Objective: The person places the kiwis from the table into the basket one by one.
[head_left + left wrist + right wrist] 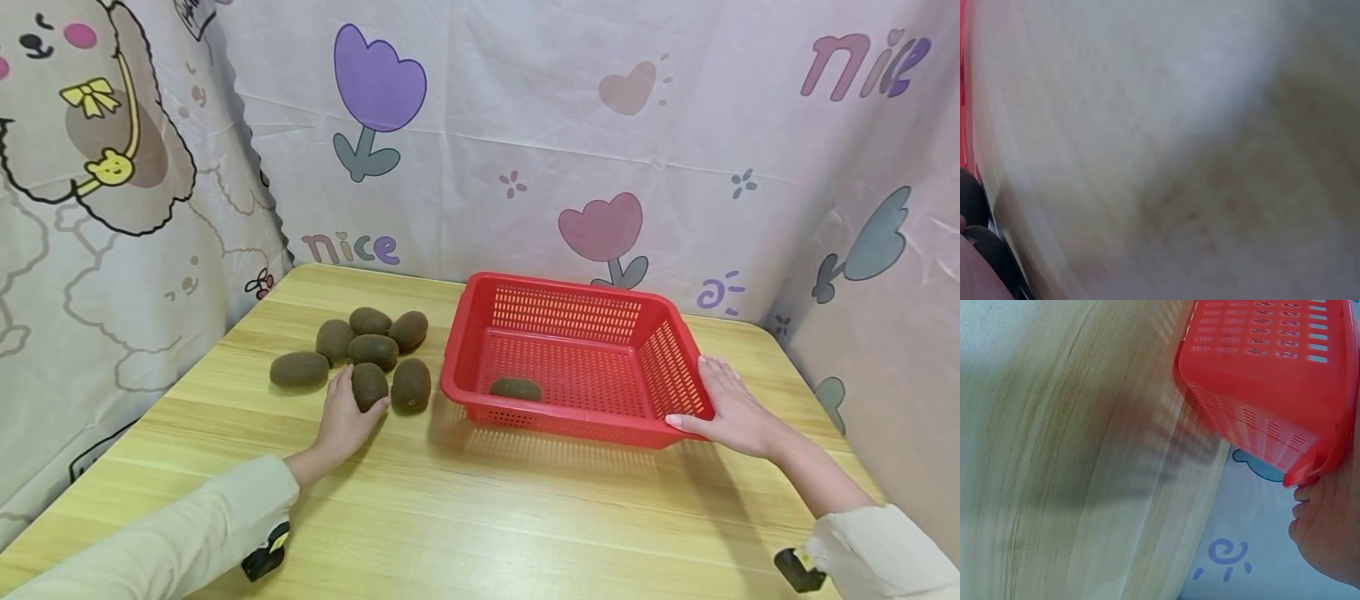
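My left hand (347,423) grips a brown kiwifruit (371,387) on the table, thumb at its near side and fingers over its left. Around it lie several more kiwifruit, among them one upright (411,385) to its right and one lying apart (299,369) to the left. A red plastic basket (570,414) stands to the right with one kiwifruit (515,388) inside by its near wall. At the basket's right end my right hand (738,410) holds the rim, thumb on top. In the right wrist view, its fingertips (1300,509) show beneath the rim.
The wooden table (480,508) ends at a hanging printed cloth (495,150) at the back and both sides. The left wrist view holds mostly blurred tabletop (1116,156), with dark kiwifruit at its lower left edge.
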`<state>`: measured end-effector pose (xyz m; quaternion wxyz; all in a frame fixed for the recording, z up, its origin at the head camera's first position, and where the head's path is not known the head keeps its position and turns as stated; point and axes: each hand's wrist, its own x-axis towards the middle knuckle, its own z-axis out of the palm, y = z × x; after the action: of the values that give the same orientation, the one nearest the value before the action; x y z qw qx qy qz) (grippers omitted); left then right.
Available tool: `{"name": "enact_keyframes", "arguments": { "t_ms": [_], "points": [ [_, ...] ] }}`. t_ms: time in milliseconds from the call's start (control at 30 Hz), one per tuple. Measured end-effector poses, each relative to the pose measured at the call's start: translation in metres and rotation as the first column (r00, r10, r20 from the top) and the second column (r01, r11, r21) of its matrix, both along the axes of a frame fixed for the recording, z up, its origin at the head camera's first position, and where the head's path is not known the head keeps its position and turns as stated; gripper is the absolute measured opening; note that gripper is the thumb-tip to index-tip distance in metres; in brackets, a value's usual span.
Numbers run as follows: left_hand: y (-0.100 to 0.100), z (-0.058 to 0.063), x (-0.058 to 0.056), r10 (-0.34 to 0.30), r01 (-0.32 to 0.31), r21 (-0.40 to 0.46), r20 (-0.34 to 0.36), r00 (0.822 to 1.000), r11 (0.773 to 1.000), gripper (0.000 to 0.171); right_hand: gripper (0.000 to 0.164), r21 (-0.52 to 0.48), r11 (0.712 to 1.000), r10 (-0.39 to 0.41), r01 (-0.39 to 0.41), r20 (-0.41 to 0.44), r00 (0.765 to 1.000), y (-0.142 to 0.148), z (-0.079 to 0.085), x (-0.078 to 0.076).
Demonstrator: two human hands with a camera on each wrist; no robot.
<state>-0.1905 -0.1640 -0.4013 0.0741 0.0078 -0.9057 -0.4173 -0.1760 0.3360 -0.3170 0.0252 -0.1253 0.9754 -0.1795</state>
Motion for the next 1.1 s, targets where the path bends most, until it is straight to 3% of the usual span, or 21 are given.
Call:
{"name": "enact_keyframes", "arguments": {
  "t_ms": [300, 533, 733, 1000, 1100],
  "points": [
    [-0.001, -0.001, -0.005, 0.017, -0.017, -0.009, 0.028, 0.999, 1.0, 0.077, 0.109, -0.008, 1.0, -0.004, 0.004, 0.008, 1.0, -0.001, 0.001, 0.0],
    [-0.005, 0.001, -0.006, 0.045, -0.046, -0.013, -0.029, 0.999, 0.999, 0.075, 0.109, 0.0, 1.0, -0.004, 0.004, 0.005, 1.0, -0.001, 0.001, 0.0],
    [-0.01, 0.003, -0.004, 0.028, -0.031, -0.035, -0.077, 0.997, 0.999, 0.067, 0.11, -0.006, 1.0, -0.006, 0.006, 0.01, 1.0, -0.001, 0.0, 0.0],
    [-0.018, 0.006, -0.002, -0.021, 0.017, -0.06, -0.074, 0.997, 0.998, 0.066, 0.11, -0.008, 1.0, -0.007, 0.007, 0.009, 1.0, 0.0, -0.001, -0.001],
    [-0.021, 0.007, -0.002, -0.042, 0.035, -0.068, -0.111, 0.993, 0.997, 0.065, 0.11, -0.008, 1.0, -0.008, 0.008, 0.014, 1.0, 0.0, 0.0, -0.001]
  ]
}}
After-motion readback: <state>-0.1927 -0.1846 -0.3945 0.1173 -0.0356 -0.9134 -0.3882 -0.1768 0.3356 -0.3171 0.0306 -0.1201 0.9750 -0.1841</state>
